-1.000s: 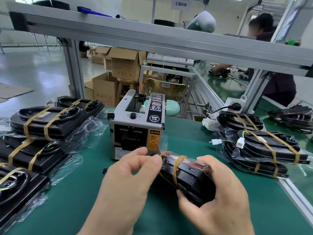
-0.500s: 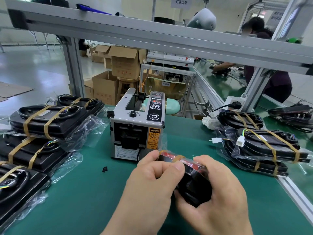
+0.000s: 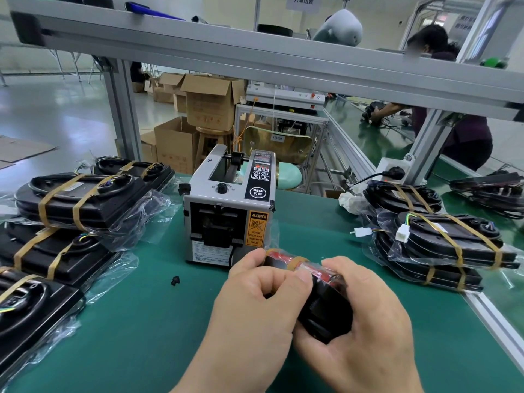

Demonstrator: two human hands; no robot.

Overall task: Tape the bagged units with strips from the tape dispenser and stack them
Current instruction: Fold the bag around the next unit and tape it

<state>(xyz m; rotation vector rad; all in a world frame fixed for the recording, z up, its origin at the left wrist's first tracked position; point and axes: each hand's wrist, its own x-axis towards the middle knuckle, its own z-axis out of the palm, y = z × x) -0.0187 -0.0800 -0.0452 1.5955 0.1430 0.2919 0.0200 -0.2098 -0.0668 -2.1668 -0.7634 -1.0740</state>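
Both hands are on one unit, low and right of centre in the frame: a small black plastic unit in a clear crinkly bag (image 3: 326, 304), red showing along its top, held over the green bench mat (image 3: 136, 341). I've got the left hand (image 3: 255, 316) curled in from the left, thumb and bent fingers pinching the bag at the unit's upper edge, just beside a tan tape band (image 3: 298, 262) that wraps the top. Right hand (image 3: 371, 333) cradles it from below and from the right, fingers curled round the far side, palm under the black body. Directly behind, at centre frame, the grey box-shaped tape dispenser with the orange caution label (image 3: 226, 211) stands on the mat, its outlet facing me. Left side of the frame: a pile of black bagged units bound with tan tape (image 3: 85, 199), stacked and overlapping. Right side: another taped stack (image 3: 448, 248), with a white connector (image 3: 402, 236) sticking out at its front. One tiny black scrap (image 3: 175, 280) lies on the mat, left of my hands.
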